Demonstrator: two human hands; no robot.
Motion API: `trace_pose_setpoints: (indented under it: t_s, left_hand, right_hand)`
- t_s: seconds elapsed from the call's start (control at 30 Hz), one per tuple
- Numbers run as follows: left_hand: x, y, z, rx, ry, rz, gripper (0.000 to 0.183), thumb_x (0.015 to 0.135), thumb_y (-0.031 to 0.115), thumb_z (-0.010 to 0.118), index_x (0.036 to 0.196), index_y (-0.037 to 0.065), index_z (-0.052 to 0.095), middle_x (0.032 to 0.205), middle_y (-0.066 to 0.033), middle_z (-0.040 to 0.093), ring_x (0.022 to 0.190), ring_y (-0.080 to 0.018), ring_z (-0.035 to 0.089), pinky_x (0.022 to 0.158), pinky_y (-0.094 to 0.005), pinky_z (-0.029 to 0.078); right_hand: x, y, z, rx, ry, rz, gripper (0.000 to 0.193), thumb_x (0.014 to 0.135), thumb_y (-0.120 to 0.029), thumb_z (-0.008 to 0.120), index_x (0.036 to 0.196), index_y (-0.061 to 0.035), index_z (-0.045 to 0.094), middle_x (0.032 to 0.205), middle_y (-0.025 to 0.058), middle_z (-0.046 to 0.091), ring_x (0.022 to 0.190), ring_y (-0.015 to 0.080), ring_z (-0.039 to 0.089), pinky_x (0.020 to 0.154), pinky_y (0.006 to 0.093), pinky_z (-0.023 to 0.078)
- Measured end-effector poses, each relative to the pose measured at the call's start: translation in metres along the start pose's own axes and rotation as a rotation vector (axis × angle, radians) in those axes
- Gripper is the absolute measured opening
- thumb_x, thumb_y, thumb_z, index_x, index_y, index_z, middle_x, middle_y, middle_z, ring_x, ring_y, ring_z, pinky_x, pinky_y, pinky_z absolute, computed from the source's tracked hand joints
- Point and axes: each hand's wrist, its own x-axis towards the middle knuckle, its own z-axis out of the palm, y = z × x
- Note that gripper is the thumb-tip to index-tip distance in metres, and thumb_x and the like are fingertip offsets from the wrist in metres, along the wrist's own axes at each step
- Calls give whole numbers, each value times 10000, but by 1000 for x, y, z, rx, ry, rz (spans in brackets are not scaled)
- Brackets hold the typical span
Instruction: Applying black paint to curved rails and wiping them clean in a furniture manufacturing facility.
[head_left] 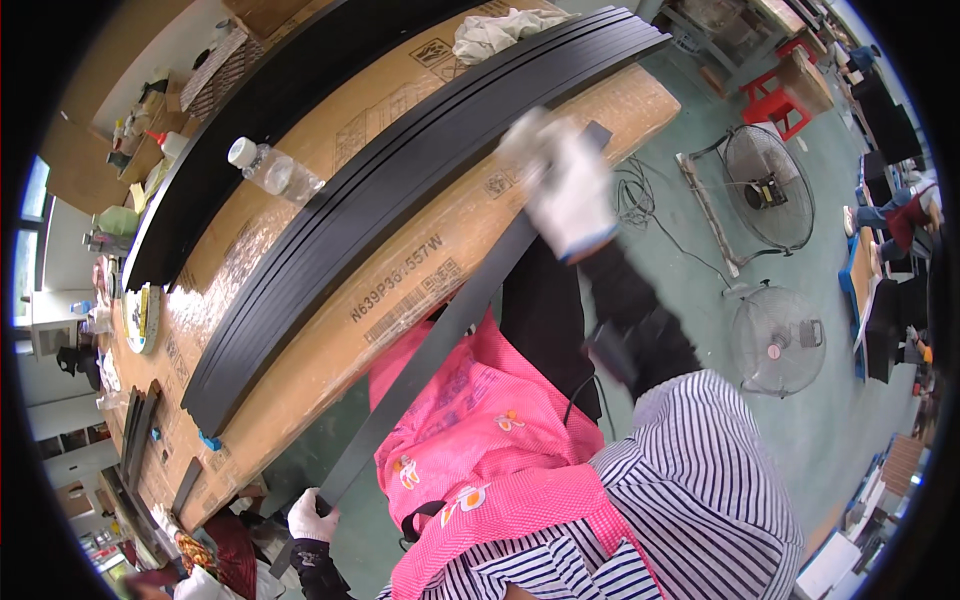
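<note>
A long, flat black strip (pixel 425 352) slants across in front of me, from the lower left up to the table's right end. At its lower part, my left hand (pixel 313 517), in a white glove, is closed around it. My right hand (pixel 572 195), also gloved in white, lies over the upper part of the strip. Motion blurs its fingers, and a pale bundle at them cannot be told from the glove. Beyond the strip, several black strips (pixel 330 225) lie side by side on the cardboard-covered table (pixel 300 375).
A clear plastic bottle (pixel 275 170) lies behind the stacked strips, and a white cloth (pixel 505 35) rests at the far end. Fans (pixel 768 185) and a cable (pixel 640 195) are on the floor at right. Another person's patterned sleeve (pixel 195 550) shows at lower left.
</note>
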Motion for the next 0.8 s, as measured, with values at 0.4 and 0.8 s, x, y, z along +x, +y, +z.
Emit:
trace_pose_setpoints:
  t_s: [0.4, 0.8]
  left_hand:
    - [43, 2, 1, -1, 36, 90, 294, 696, 127, 786, 961, 72, 670, 833, -151, 666, 818, -377, 682, 744, -446, 551]
    - [89, 38, 0, 37, 130, 132, 406, 678, 88, 789, 1061, 65, 657, 951, -170, 708, 965, -393, 690, 850, -453, 552]
  right_hand:
    - [71, 229, -102, 1210, 596, 746, 324, 1079, -202, 434, 1214, 35, 609, 1164, 190, 712, 1111, 341, 711, 1024, 469, 577]
    - [28, 116, -19, 1289, 309, 912, 288, 1126, -155, 380, 996, 24, 565, 1162, 231, 699, 1153, 365, 684, 1080, 489, 557]
